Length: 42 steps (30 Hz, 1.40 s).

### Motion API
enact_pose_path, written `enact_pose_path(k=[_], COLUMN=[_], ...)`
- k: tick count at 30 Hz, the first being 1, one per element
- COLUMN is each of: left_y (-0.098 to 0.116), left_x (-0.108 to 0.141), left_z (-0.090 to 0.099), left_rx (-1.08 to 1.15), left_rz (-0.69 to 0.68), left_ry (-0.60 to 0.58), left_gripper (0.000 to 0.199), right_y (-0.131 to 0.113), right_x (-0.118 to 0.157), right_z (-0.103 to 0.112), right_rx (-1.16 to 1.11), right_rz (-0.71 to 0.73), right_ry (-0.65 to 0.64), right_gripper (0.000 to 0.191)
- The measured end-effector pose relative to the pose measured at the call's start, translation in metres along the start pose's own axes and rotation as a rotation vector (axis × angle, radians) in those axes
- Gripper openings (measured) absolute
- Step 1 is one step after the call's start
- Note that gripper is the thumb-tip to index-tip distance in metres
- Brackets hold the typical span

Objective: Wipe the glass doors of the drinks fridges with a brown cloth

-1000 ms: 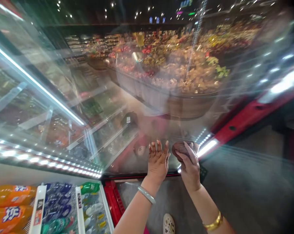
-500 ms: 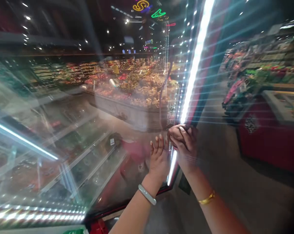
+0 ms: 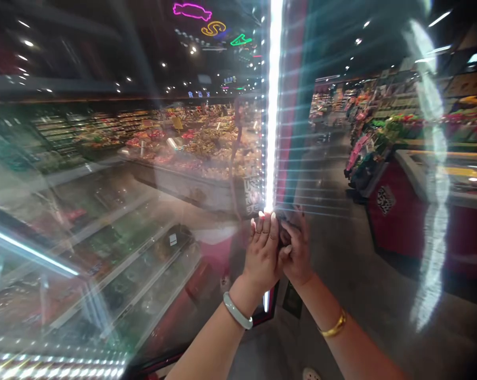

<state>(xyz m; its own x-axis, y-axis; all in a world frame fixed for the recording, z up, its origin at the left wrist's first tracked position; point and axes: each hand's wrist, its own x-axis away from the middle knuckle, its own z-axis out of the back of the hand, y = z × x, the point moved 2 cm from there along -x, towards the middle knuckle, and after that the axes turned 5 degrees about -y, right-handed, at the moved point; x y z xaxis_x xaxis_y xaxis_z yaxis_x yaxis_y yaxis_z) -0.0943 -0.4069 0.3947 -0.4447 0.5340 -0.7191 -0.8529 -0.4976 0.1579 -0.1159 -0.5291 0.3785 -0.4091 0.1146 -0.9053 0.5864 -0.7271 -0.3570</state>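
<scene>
A tall glass door (image 3: 191,190) with a dark red frame stands in front of me, a bright white light strip (image 3: 274,105) running up its edge. My left hand (image 3: 263,253), with a pale bangle (image 3: 237,312) on the wrist, lies with its fingers stretched out over the light strip and the glass beside it. Right next to it, my right hand (image 3: 297,250), wearing a gold bracelet (image 3: 334,324), holds the door's edge with bent fingers. Part of the grip is hidden at the edge.
Cabinet shelves (image 3: 115,295) show at the left, partly mixed with reflections, above a row of lights (image 3: 56,364). A red display counter (image 3: 397,221) stands on the right beside the grey floor (image 3: 341,295). Piled goods (image 3: 207,142) appear through or in the glass.
My view has turned right, so the light strip stands more upright. The left hand has moved over the light strip, against the right hand. The right hand's fingers have loosened and shifted at the door's edge.
</scene>
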Motion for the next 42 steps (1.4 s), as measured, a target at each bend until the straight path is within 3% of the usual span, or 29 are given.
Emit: enact_pose_path(k=[5,10,13,19,21,23,25,27,29,33,35,37,39,42], left_y=[0.013,0.039,0.053,0.067,0.07,0.072,0.075,0.076,0.079,0.086,0.091,0.096,0.103,0.114], left_x=[0.01,0.0,-0.012,0.0,0.002,-0.003,-0.011,-0.015,-0.015,-0.003,0.002,0.005,0.007,0.01], left_z=[-0.003,0.01,0.022,0.019,0.021,0.026,0.031,0.034,0.033,0.028,0.026,0.026,0.027,0.031], left_rx=[-0.141,-0.287,-0.309,-0.347,-0.34,-0.321,-0.299,-0.283,-0.265,-0.222,-0.209,-0.184,-0.15,-0.094], left_rz=[0.002,0.163,0.23,0.403,0.43,0.441,0.443,0.441,0.447,0.439,0.44,0.442,0.416,0.379], left_ry=[0.031,0.204,0.227,0.131,0.158,0.21,0.248,0.268,0.269,0.229,0.218,0.221,0.228,0.234], left_gripper=[0.073,0.071,0.072,0.07,0.071,0.072,0.07,0.069,0.069,0.069,0.069,0.07,0.071,0.07], right_y=[0.014,0.01,0.008,0.017,0.014,0.007,0.002,0.0,0.002,0.01,0.008,0.0,-0.012,-0.023], right_x=[0.022,-0.023,-0.039,0.002,-0.012,-0.044,-0.078,-0.092,-0.077,-0.012,-0.004,-0.025,-0.066,-0.111], right_z=[0.005,0.013,0.012,0.001,-0.001,-0.001,-0.001,-0.001,0.0,0.008,0.012,0.017,0.023,0.032], right_rx=[-0.148,-0.406,-0.559,-0.75,-0.822,-0.891,-0.941,-0.967,-0.953,-0.89,-0.878,-0.87,-0.873,-0.842], right_rz=[0.063,0.172,0.197,0.082,0.062,0.061,0.034,-0.009,-0.045,-0.067,-0.067,-0.07,-0.067,0.016], right_ry=[-0.044,-0.104,-0.108,-0.18,-0.176,-0.153,-0.121,-0.114,-0.129,-0.114,-0.111,-0.127,-0.128,-0.054], right_gripper=[0.037,0.034,0.03,0.029,0.029,0.03,0.038,0.045,0.048,0.043,0.045,0.05,0.051,0.048])
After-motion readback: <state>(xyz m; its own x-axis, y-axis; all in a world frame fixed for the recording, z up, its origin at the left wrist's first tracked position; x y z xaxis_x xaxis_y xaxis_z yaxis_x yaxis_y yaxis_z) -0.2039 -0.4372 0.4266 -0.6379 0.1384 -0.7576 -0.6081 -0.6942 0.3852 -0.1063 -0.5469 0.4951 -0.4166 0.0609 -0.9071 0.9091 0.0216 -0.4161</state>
